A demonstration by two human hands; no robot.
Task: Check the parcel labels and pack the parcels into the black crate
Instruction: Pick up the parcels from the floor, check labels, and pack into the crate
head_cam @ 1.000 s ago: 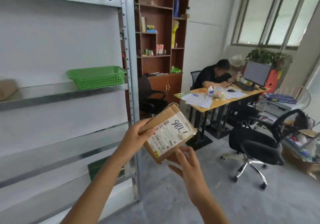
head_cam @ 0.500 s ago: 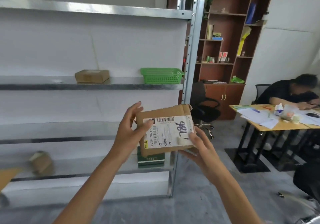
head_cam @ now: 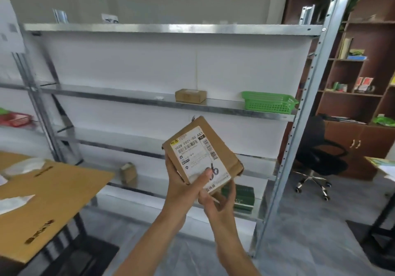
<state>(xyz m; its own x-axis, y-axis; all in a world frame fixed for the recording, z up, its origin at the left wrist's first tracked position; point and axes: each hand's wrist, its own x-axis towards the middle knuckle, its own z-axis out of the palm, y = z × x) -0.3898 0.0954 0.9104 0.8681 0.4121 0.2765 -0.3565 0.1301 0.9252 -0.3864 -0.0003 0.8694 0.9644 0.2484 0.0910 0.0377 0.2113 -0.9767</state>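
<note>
Both hands grip one brown parcel (head_cam: 203,152), label up: left hand (head_cam: 183,184) clasps its near-left edge, right hand (head_cam: 218,201) pinches below.

A parcel (head_cam: 203,152) sits in the middle, held up in front of the shelves (head_cam: 136,99). The left hand (head_cam: 183,187) is at its 7 o'clock and the right hand (head_cam: 218,203) at its 6 o'clock. On one shelf at 12 o'clock lies a box (head_cam: 190,95), with a basket (head_cam: 268,102) to its right. A chair (head_cam: 318,154) stands at 3 o'clock. A table (head_cam: 47,199) is at 9 o'clock.
</note>
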